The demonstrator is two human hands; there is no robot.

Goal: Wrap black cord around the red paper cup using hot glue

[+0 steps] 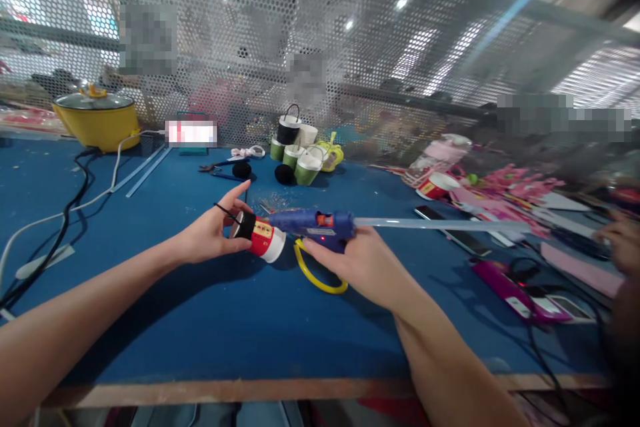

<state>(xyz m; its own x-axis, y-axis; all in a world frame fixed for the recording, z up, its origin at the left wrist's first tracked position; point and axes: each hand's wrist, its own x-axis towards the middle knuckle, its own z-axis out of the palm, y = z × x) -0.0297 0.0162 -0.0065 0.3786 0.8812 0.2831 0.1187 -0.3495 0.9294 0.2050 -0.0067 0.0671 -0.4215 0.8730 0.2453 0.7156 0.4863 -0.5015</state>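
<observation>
A small paper cup (264, 240), red and white with a black end and a thin black loop, lies tilted in my left hand (220, 227). Thumb and fingers close on its black end, while the index finger points away. My right hand (367, 263) is wrapped round a blue glue gun (310, 223) with a lit red light. A long clear glue stick (430, 223) runs out of its rear to the right. The gun's nozzle is at the cup's side; I cannot tell whether it touches. Below the gun, a yellow ring-shaped piece (320, 280) curves near the blue table.
Several small green, white and black cups (307, 167) stand at the back, with pliers (215, 168) and black balls (285, 175) nearby. A yellow pot (97, 123) is far left. On the right are phones (453, 230), a purple power strip (520, 290), pink material and another person's hand (620, 240).
</observation>
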